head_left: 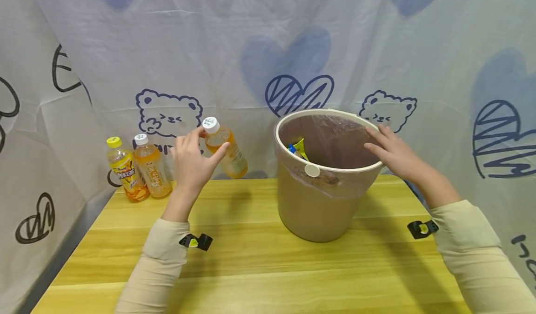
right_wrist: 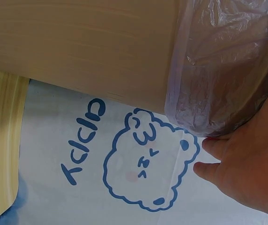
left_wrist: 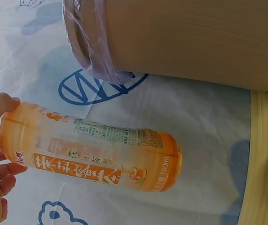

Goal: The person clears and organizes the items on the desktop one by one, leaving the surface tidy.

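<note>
My left hand [head_left: 190,158] grips a drink bottle [head_left: 232,158] near its neck, thumb on one side and fingers on the other. The bottle has a white cap and orange label, and tilts in the air left of the trash bin [head_left: 318,211]. In the left wrist view, its label reads 500mL and its base points away from the hand. My right hand [head_left: 393,153] rests at the bin's right rim with fingers spread and fairly straight. Seen from the right wrist, that hand [right_wrist: 253,168] lies against the clear bag [right_wrist: 218,93] folded over the rim.
Two more drink bottles stand at the table's back left, one with a yellow cap [head_left: 114,142], one with a white cap [head_left: 141,139]. Inside the bin lies a yellow and blue wrapper [head_left: 299,149]. Behind the wooden table [head_left: 251,277] hangs a printed curtain [head_left: 226,49].
</note>
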Demonstrator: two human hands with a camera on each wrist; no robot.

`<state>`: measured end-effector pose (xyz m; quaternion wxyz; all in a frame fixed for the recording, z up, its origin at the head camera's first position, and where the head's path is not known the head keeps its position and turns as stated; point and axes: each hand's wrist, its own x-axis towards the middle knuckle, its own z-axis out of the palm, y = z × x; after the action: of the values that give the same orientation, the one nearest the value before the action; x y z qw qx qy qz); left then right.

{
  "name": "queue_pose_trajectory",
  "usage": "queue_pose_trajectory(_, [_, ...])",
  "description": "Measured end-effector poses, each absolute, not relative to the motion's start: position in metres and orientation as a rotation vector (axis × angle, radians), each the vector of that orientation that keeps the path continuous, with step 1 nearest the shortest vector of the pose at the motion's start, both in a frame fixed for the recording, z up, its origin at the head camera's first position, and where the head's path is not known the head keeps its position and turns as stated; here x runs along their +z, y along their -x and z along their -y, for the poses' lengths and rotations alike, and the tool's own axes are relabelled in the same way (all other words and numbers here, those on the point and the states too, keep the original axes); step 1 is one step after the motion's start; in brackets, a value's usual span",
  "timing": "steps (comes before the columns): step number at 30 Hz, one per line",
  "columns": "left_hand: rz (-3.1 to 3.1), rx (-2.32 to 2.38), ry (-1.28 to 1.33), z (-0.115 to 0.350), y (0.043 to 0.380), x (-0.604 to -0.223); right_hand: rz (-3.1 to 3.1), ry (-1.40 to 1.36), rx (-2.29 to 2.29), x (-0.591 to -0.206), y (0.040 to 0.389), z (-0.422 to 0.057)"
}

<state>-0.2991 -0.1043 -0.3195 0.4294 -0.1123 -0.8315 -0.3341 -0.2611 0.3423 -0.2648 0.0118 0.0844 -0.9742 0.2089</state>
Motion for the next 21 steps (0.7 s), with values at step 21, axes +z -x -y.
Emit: queue_pose_trajectory(21, [1.745, -1.057, 0.427, 0.100, 0.291, -0.294, 3.031, -0.263, 0.634, -0.263, 0.258, -0.340])
